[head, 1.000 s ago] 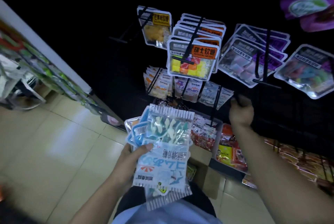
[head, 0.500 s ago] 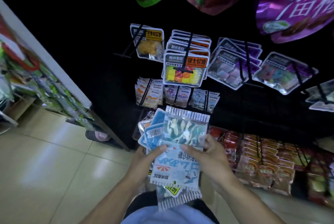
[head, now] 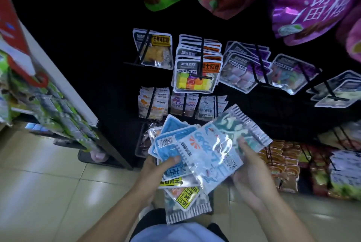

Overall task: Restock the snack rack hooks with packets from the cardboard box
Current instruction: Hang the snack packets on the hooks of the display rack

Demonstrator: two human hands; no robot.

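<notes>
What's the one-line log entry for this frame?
phase: separating top packet | left hand: holds stack | right hand: grips top packet | rack: untouched

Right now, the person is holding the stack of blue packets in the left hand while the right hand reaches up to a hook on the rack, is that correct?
Not quite. The left hand does hold the stack of blue packets, but the right hand is not at a hook: it grips the top packet, angled off the stack. The head view shows this.

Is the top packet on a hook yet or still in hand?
In hand: the right hand grips the top packet, tilted, clear of the hooks.
</notes>
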